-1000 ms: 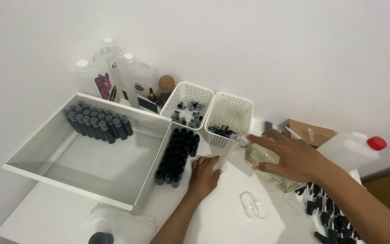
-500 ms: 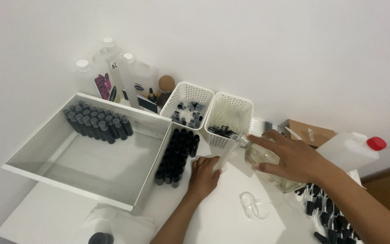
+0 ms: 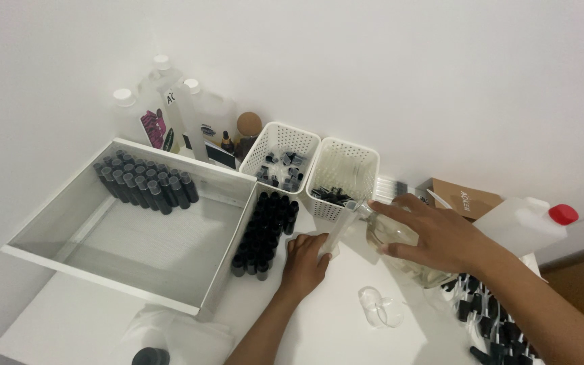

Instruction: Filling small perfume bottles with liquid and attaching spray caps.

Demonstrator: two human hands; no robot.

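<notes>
My right hand (image 3: 434,236) grips a clear glass bottle (image 3: 395,245) holding pale liquid, tilted so its neck points left. The neck meets a small frosted vial (image 3: 336,234) that my left hand (image 3: 305,260) holds on the white table, beside a block of several small black bottles (image 3: 265,226). Whether liquid is flowing cannot be seen.
A large white tray (image 3: 136,263) at left holds more dark bottles (image 3: 147,182) at its far end. Two white baskets (image 3: 280,155) (image 3: 346,172) stand behind. Large jugs (image 3: 190,125) line the wall. A jug with a red cap (image 3: 532,220), black caps (image 3: 491,321) and clear plastic (image 3: 378,307) lie right.
</notes>
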